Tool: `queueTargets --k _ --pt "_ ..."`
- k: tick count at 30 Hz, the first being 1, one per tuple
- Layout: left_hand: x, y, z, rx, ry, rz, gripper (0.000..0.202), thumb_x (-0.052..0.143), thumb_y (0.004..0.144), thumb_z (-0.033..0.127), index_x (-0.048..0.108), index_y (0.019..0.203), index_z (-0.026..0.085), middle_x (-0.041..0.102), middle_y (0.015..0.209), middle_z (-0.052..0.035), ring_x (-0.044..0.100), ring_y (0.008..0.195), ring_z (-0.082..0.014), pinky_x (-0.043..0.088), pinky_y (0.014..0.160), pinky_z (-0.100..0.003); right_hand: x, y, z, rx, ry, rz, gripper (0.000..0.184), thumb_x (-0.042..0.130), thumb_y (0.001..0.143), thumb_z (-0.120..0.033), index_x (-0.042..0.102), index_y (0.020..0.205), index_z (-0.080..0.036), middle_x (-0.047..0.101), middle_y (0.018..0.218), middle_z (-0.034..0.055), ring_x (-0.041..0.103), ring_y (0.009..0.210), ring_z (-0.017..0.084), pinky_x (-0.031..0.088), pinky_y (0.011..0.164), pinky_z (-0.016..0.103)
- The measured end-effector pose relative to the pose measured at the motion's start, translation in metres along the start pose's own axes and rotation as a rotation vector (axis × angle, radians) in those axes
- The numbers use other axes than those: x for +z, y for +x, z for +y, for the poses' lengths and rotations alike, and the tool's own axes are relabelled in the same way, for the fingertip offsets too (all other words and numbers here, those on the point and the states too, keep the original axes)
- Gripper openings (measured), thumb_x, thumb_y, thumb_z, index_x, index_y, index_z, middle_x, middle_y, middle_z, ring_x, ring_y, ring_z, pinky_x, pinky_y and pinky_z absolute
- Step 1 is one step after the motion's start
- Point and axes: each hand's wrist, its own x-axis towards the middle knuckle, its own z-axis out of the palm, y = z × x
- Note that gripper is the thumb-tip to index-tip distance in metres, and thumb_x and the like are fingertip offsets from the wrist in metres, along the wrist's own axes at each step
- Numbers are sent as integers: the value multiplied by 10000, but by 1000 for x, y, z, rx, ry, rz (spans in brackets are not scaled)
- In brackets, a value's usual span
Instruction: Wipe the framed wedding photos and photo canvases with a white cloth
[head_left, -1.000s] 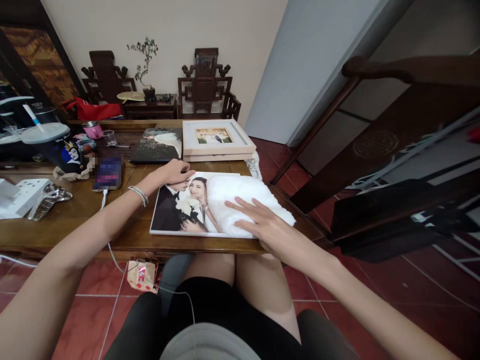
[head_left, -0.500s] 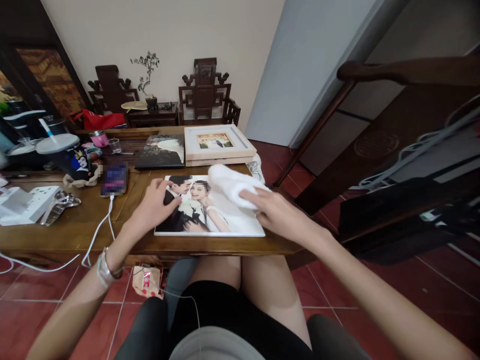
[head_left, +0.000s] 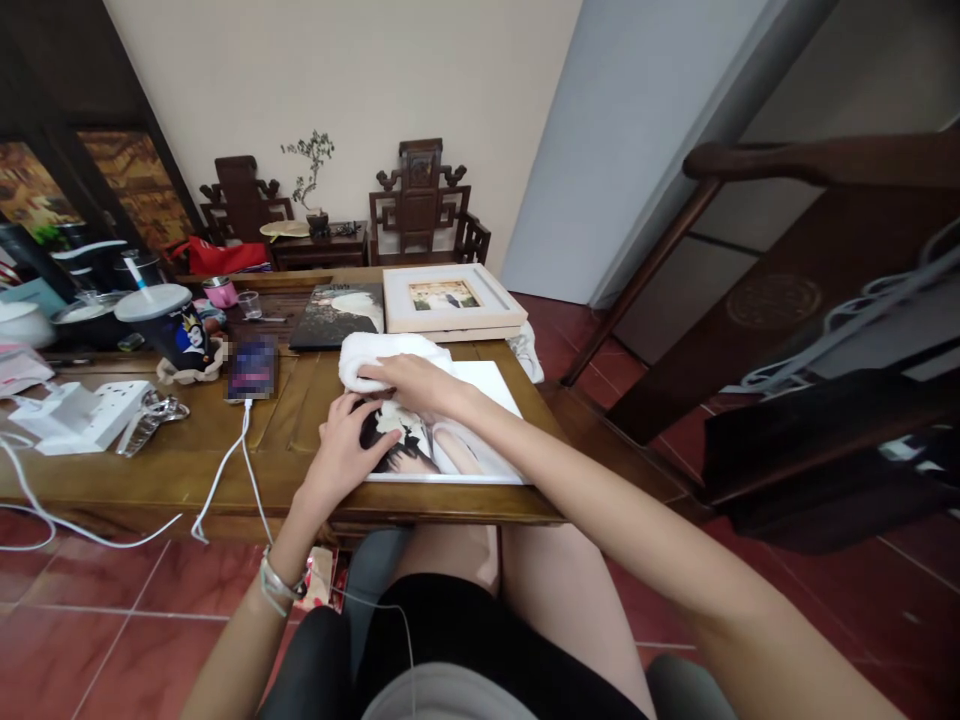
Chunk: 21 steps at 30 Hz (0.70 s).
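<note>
A photo panel (head_left: 480, 450) with white edges lies flat near the front edge of the wooden table. My right hand (head_left: 416, 382) grips a folded white cloth (head_left: 360, 355) against the panel's upper left part. That cloth and hand hide the upper part of the picture. At the panel's left edge rests my left hand (head_left: 349, 440), its fingers apart and its thumb over the picture. Bouquet and white dress are the parts of the print that still show.
Behind the panel lie a dark photo album (head_left: 341, 315) and a white picture frame (head_left: 457, 300). To the left are a charging phone (head_left: 252, 370), a lidded cup (head_left: 169, 330) and a white power strip (head_left: 86, 415). A wooden chair back (head_left: 765, 290) stands at the right.
My right hand has carried the cloth leftward across the panel, from its upper right to its upper left. My left hand stays at the left edge. The view has shifted slightly.
</note>
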Motion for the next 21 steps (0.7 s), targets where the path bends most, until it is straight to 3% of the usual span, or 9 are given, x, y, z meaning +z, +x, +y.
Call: queueTargets --k 3,6,9,15,18,21 --pt "3 0 -1 -3 -46 34 393 667 850 424 630 1209 269 547 1361 -91 454 1318 -312 397 1081 -504 -3 -18 10 5 86 14 493 529 744 -16 578 1205 -184 693 988 85 603 845 213 362 676 255" --pt "4 0 -1 -13 -60 47 381 689 832 412 648 1176 253 553 1364 -98 459 1322 -312 389 1091 -509 -7 -48 25 3 130 58 507 450 725 15 592 1175 -170 698 963 85 615 850 212 388 701 250" --pt "4 -1 1 -25 -63 43 375 693 824 413 655 1159 250 560 1352 -102 470 1315 -312 399 1083 -513 -8 -84 43 70 67 80 610 385 632 64 615 1149 -162 695 965 96 627 873 223 408 730 260" --pt "0 -1 4 0 -49 13 350 631 870 415 638 1188 269 496 1428 -88 404 1370 -308 361 1117 -531 -1 -149 65 219 -47 118 623 398 613 53 664 1128 -174 715 941 76 658 860 231 459 761 285" --pt "-6 3 0 109 -47 -65 352 583 905 419 633 1211 252 390 1517 -91 332 1426 -284 310 1169 -466 2 -156 66 215 -37 137 642 397 607 63 674 1133 -179 723 1005 78 671 911 235 481 775 293" --pt "-10 10 -7 169 -34 -123 406 595 893 449 622 1244 246 418 1497 -97 340 1421 -279 298 1178 -448 3 -146 65 203 -21 143 643 396 632 78 679 1138 -201 719 1085 75 672 1001 234 494 820 300"
